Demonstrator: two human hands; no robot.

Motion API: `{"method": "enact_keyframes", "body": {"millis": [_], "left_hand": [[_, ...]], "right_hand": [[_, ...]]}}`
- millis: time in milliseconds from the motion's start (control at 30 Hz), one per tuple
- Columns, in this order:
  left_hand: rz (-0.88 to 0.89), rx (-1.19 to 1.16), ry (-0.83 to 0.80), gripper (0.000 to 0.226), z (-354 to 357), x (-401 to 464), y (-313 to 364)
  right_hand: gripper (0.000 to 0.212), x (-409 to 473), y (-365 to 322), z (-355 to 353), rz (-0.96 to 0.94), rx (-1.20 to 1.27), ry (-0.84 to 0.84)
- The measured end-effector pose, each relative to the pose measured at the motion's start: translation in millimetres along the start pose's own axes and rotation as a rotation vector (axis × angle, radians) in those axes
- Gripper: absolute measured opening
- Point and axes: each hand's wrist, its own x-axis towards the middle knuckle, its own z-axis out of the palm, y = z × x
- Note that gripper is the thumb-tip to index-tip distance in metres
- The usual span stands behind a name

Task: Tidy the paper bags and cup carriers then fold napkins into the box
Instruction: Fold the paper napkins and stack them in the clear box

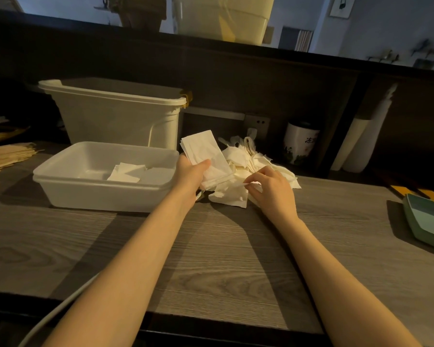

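At the centre of the frame the left hand (191, 171) grips a stack of folded napkins (206, 156), thumb on top and fingers closed beneath, the stack raised off the wood-grain worktop (211, 246) and tilted toward the upper left; just right of it the right hand (273, 186) pinches the edge of a loose napkin (229, 195) between narrow fingers, that napkin lying at the near edge of a crumpled napkin pile (251, 159); left of centre sits the shallow white box (105, 194), touching the left wrist's side, with a few folded napkins (129, 172) on its floor; behind the box stands a tall white bin (115, 116); a green tray (426, 219) lies at the right edge, well apart from the pile; a white jar (300, 144) stands behind the pile.
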Motion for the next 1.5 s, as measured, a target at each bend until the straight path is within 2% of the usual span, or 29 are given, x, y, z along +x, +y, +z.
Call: {"method": "enact_keyframes", "body": {"millis": [433,700,1000,1367,1500], "left_hand": [[-0.022,-0.061,-0.026,0.045,-2,2,-3],[-0.091,-0.059,-0.111,0.037,1,-3,-2],[-0.032,-0.021,-0.163,0.038,9,-12,0],[-0.039,0.106,-0.113,0.044,9,-14,7],[-0.041,0.168,-0.108,0.045,9,-13,14]], "right_hand": [[0.010,7,-2,-24,0.265,0.432,0.292],[0.009,11,-3,-36,0.209,0.453,0.445],[0.013,16,-12,-54,0.215,0.501,0.488],[0.011,45,-26,-86,0.157,0.633,0.519],[0.008,53,-38,-102,0.114,0.607,0.488]]}}
